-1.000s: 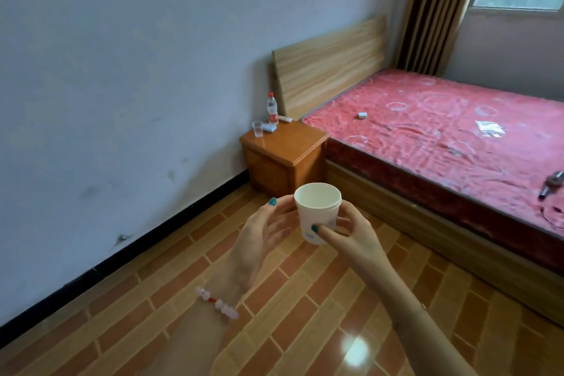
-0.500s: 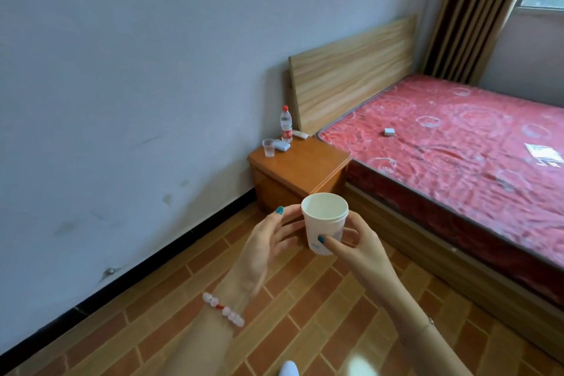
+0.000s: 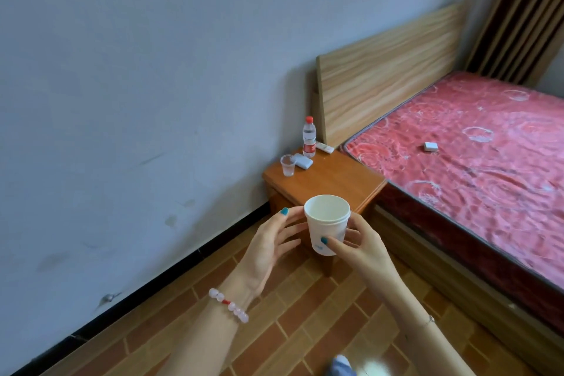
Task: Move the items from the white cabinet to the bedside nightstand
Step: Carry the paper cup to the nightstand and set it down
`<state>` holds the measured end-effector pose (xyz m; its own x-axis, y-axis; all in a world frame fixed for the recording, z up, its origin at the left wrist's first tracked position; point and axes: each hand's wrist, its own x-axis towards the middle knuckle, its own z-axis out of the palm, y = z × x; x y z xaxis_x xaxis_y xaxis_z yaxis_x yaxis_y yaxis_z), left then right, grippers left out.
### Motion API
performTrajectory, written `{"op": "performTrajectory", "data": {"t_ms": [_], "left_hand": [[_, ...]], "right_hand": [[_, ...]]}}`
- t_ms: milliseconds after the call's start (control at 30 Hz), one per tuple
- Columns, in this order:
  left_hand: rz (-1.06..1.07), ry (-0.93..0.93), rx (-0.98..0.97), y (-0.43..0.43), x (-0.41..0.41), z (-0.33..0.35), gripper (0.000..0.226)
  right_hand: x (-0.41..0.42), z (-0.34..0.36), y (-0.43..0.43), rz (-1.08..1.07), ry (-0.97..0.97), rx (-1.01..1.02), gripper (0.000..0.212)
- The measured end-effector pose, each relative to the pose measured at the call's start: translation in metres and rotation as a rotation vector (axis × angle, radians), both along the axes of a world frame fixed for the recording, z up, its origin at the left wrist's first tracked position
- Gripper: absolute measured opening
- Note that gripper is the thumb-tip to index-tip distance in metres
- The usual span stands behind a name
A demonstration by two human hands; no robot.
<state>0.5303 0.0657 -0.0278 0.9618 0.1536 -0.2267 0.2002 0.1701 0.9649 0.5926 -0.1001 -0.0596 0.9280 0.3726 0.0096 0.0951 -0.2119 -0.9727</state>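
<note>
A white paper cup [image 3: 328, 229] is held upright in the air between both hands, over the tiled floor [image 3: 305, 330] just in front of the wooden bedside bench [image 3: 332, 180]. The right hand [image 3: 363, 249] pinches it, thumb on the near side and fingers curled round the far side. The left hand [image 3: 271, 241] is spread, its straight fingertips touching the cup's left side. On the bench stand a water bottle [image 3: 309, 137] and a clear plastic cup [image 3: 287, 165], beside the red bed [image 3: 473, 162].

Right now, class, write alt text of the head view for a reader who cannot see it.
The right hand grips an empty white cup, the left hand touching it, before a wooden nightstand bearing a water bottle and clear cup.
</note>
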Motion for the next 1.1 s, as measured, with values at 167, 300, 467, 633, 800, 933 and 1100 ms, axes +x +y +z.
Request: {"op": "performTrajectory", "data": {"t_ms": [167, 300, 467, 633, 800, 933, 1100], "left_hand": [[0.039, 0.066, 0.020, 0.019, 0.066, -0.019, 0.039], [0.074, 0.121, 0.030, 0.037, 0.136, -0.040, 0.037], [0.111, 0.216, 0.042, 0.061, 0.231, -0.060, 0.037], [0.088, 0.323, 0.241, 0.093, 0.318, -0.085, 0.039], [0.034, 0.333, 0.769, 0.127, 0.359, -0.105, 0.043], [-0.065, 0.300, 1.148, 0.150, 0.377, -0.119, 0.046], [-0.113, 0.195, 1.460, 0.171, 0.389, -0.142, 0.051]], "right_hand": [[0.072, -0.023, 0.024, 0.040, 0.060, -0.030, 0.044], [0.147, -0.047, 0.044, 0.087, 0.119, -0.058, 0.047], [0.251, -0.071, 0.072, 0.155, 0.202, -0.108, 0.053], [0.336, -0.100, 0.101, 0.185, 0.306, -0.131, 0.052], [0.403, -0.156, 0.128, 0.151, 0.379, -0.208, 0.054], [0.439, -0.212, 0.146, 0.126, 0.435, -0.336, 0.061], [0.464, -0.266, 0.174, 0.056, 0.436, -0.405, 0.071]]}}
